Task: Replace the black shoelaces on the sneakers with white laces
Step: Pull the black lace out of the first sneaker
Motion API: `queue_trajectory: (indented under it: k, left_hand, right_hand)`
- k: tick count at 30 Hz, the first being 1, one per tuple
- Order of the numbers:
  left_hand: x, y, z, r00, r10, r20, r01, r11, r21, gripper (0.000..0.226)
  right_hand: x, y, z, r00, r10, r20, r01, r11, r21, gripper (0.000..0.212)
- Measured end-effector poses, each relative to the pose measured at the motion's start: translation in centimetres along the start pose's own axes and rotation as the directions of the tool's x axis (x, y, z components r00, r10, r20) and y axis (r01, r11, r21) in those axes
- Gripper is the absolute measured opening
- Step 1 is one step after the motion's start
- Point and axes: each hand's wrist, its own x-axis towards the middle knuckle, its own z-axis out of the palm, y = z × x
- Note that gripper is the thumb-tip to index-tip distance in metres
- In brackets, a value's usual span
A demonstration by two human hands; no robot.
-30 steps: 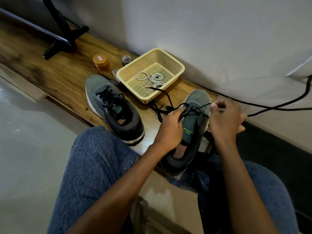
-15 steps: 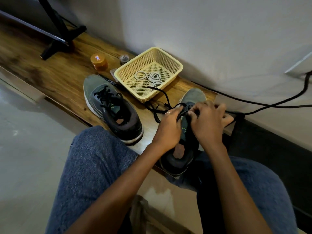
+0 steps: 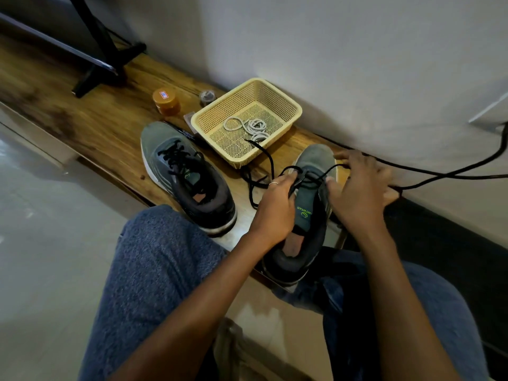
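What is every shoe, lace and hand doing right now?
Left sneaker: on the bench, black lace fully threaded.
Right sneaker: black lace partly pulled out, loose.
White laces: coiled in the yellow basket.
Left hand: grips the black lace.
Right hand: fingers spread, beside the sneaker.

Both forearms reach forward from bottom of view, bare, converging toward middle. Left hand [image 3: 275, 204] back up, fingers curled downward, ring on one finger, pinching black lace [image 3: 291, 188] at fingertips. Right hand [image 3: 360, 188] back up, fingers spread and bent, thumb pointing toward left hand; whether it grips anything unclear. Knees in blue trousers below arms
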Motion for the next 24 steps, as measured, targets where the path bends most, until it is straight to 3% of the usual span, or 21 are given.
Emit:
queue_trajectory:
  k: [2,5,11,17,24]
  left_hand:
    - [0.0,-0.1,0.1,1.000,0.019,0.012,-0.019,1.000,0.020,0.045]
    - [0.0,-0.1,0.2,0.999,0.036,0.028,-0.037,0.998,0.043,0.047]
    - [0.0,0.0,0.2,0.999,0.028,0.023,-0.030,0.997,0.069,0.048]
    - [0.0,0.1,0.3,1.000,0.015,-0.005,-0.016,1.000,-0.015,0.048]
    - [-0.2,0.3,0.2,0.999,-0.043,0.021,0.044,0.997,-0.061,0.049]
  right_hand:
    - [-0.4,-0.5,0.3,0.996,-0.034,0.081,0.043,0.993,-0.111,0.039]
    - [-1.0,-1.2,1.0,0.988,-0.061,0.141,0.088,0.977,-0.194,0.032]
    - [-1.0,-1.4,1.9,0.991,-0.023,0.132,0.040,0.991,-0.126,0.020]
    - [-0.9,-1.2,1.8,0.999,-0.008,-0.033,0.004,0.990,-0.138,0.010]
    - [-0.2,-0.3,-0.1,0.908,0.253,-0.333,-0.237,0.967,0.088,0.008]
